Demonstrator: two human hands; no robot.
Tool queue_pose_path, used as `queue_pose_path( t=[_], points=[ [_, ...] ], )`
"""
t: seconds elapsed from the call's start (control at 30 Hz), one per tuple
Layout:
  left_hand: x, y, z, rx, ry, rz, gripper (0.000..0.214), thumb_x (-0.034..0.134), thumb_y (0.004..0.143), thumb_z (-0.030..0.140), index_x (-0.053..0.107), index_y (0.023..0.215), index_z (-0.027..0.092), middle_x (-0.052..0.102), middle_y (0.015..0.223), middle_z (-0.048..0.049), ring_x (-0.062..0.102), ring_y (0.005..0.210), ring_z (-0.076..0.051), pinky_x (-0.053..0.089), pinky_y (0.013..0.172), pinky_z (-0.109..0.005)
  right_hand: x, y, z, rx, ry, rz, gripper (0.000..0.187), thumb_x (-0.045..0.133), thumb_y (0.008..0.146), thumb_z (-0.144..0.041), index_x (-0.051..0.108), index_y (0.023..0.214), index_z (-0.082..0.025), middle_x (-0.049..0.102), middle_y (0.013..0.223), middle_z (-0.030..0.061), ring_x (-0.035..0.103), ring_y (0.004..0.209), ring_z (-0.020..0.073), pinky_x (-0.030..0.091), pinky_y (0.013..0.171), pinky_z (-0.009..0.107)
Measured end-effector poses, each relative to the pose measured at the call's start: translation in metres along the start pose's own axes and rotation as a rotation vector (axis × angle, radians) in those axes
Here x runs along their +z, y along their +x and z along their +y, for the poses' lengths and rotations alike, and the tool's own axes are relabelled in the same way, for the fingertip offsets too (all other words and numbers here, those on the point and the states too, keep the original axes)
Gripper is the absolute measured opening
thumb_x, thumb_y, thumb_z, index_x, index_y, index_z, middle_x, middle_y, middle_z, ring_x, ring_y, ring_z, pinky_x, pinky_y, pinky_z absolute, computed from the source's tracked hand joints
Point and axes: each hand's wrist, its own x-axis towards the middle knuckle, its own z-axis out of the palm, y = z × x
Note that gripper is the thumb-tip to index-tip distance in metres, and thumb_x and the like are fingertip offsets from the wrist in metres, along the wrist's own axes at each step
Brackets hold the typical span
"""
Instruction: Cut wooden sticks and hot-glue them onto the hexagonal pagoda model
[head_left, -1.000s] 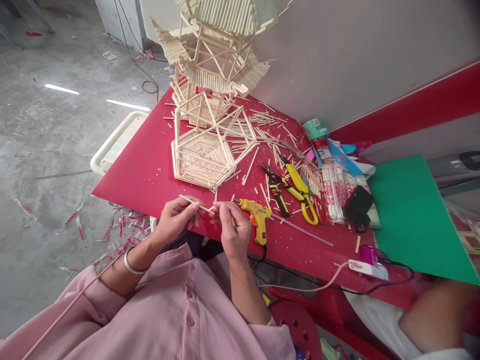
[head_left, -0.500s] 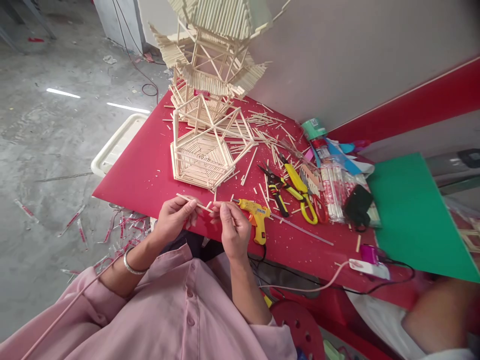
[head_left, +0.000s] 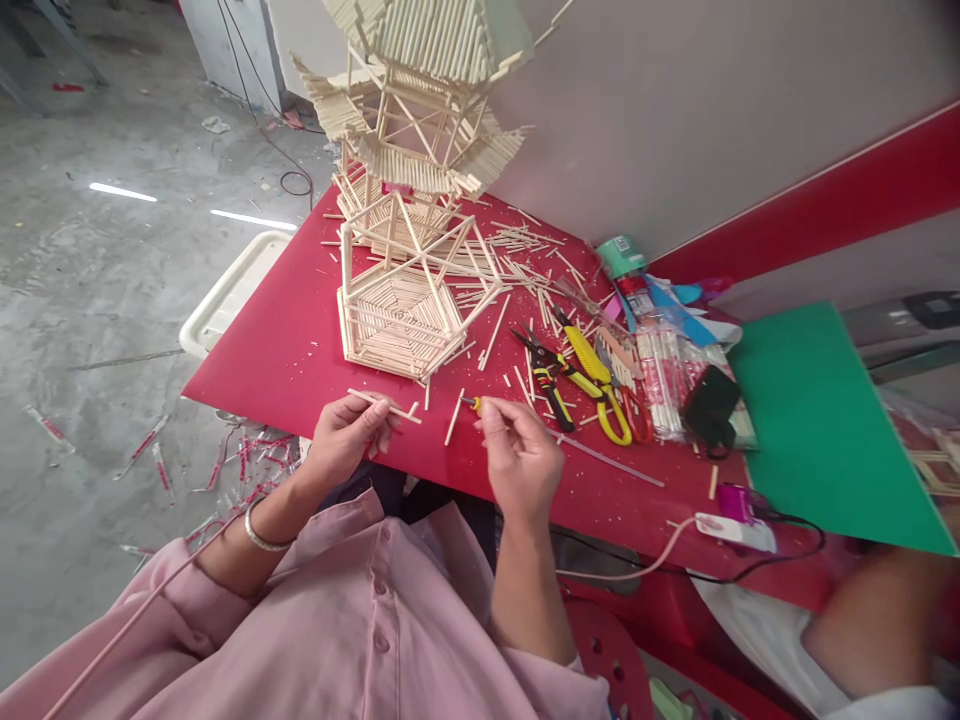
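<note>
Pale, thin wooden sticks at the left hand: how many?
2: one long pale wooden stick pinched in the left hand, and one short pale wooden piece near its right-hand end. Fingers may hide more.

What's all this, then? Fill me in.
A person at a red table pinches a thin wooden stick in the left hand, with a short piece set at an angle near its end. The right hand is at the yellow glue gun, covering most of it, so the grip can't be judged. Just beyond lies a hexagonal stick frame, with a tiered stick tower behind it and loose sticks scattered around.
</note>
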Motion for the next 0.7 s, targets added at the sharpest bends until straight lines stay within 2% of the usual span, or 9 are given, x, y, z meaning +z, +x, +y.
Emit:
queue_pose_path(
  t=[0.17, 0.3, 0.4, 0.5, 0.6, 0.7],
  points=[
    [0.001, 0.0, 0.002, -0.009, -0.019, 0.005, 0.039, 0.077, 0.075, 0.053, 0.072, 0.07, 0.014, 0.063, 0.053, -0.0049, 0.046, 0.041, -0.009, 0.035, 0.039, -0.023, -0.042, 0.033, 0.021, -0.024, -0.303, 0.168, 0.033, 0.06, 0.089, -0.047, 0.076, 0.093, -0.018, 0.076, 0.091, 0.0093, 0.069, 0.078, 0.0204, 0.055, 0.074, 0.032],
    [0.002, 0.0, 0.002, -0.005, -0.029, 0.011, 0.037, 0.077, 0.076, 0.05, 0.073, 0.069, 0.014, 0.066, 0.056, -0.0065, 0.048, 0.042, -0.009, 0.036, 0.039, -0.022, -0.062, 0.03, 0.033, 0.044, -0.436, 0.143, 0.039, 0.056, 0.088, -0.051, 0.075, 0.089, -0.017, 0.076, 0.087, 0.011, 0.067, 0.072, 0.0214, 0.054, 0.073, 0.034],
    [0.002, 0.001, 0.002, -0.006, -0.033, 0.027, 0.037, 0.077, 0.077, 0.05, 0.073, 0.07, 0.014, 0.066, 0.056, -0.0065, 0.048, 0.042, -0.009, 0.036, 0.038, -0.021, -0.061, 0.01, 0.044, 0.165, -0.405, 0.023, 0.038, 0.056, 0.083, -0.051, 0.073, 0.092, -0.018, 0.075, 0.09, 0.0115, 0.068, 0.074, 0.0221, 0.055, 0.073, 0.035],
    [0.003, 0.002, 0.002, -0.015, -0.047, 0.063, 0.039, 0.078, 0.075, 0.051, 0.073, 0.069, 0.013, 0.065, 0.055, -0.0052, 0.047, 0.041, -0.008, 0.035, 0.037, -0.021, -0.055, -0.012, 0.055, 0.291, -0.304, -0.066, 0.039, 0.059, 0.075, -0.044, 0.067, 0.104, -0.018, 0.073, 0.103, 0.0132, 0.069, 0.084, 0.0234, 0.056, 0.075, 0.036],
    [0.006, 0.003, 0.004, -0.028, -0.063, 0.105, 0.04, 0.081, 0.071, 0.052, 0.071, 0.068, 0.013, 0.065, 0.057, -0.0043, 0.047, 0.041, -0.008, 0.034, 0.036, -0.02, -0.05, -0.024, 0.06, 0.386, -0.207, -0.091, 0.046, 0.059, 0.072, -0.041, 0.06, 0.113, -0.019, 0.07, 0.112, 0.0136, 0.069, 0.093, 0.0241, 0.057, 0.077, 0.037],
    [0.008, 0.002, 0.007, -0.033, -0.059, 0.12, 0.041, 0.082, 0.069, 0.052, 0.07, 0.067, 0.013, 0.061, 0.053, -0.0023, 0.047, 0.041, -0.008, 0.034, 0.036, -0.02, -0.049, -0.024, 0.059, 0.43, -0.175, -0.104, 0.048, 0.06, 0.073, -0.046, 0.058, 0.113, -0.019, 0.07, 0.112, 0.0133, 0.068, 0.093, 0.0245, 0.057, 0.079, 0.038]
  ],
)
